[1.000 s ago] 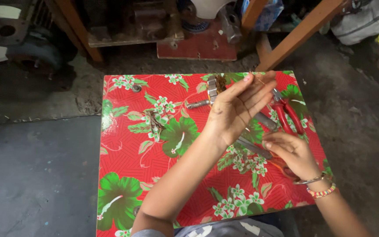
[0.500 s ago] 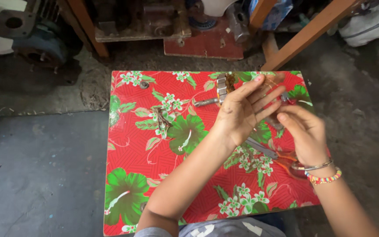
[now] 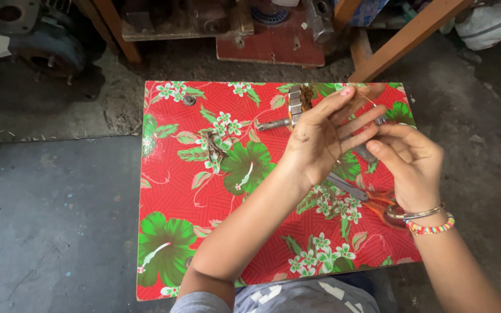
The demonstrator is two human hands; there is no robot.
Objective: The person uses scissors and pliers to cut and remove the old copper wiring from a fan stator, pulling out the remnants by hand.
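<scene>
Brightness: evenly lit by soft daylight, neither dim nor harsh.
Source: could not be told; seemingly diffuse, from above.
Shadows: faint and soft under the left hand (image 3: 320, 139) and right hand (image 3: 410, 162) on the red flowered tablecloth (image 3: 204, 191); deeper gloom beneath the wooden bench (image 3: 163, 26) at the top.
Glare: mild sheen on the cloth; white blow-out at the top left corner.
Sharpness: hands and cloth fairly crisp; fingertips slightly smeared.
Edges: slight wide-angle bowing, with softer detail toward the corners.
Colour: saturated reds and greens against the dull grey floor (image 3: 47, 232).
</scene>
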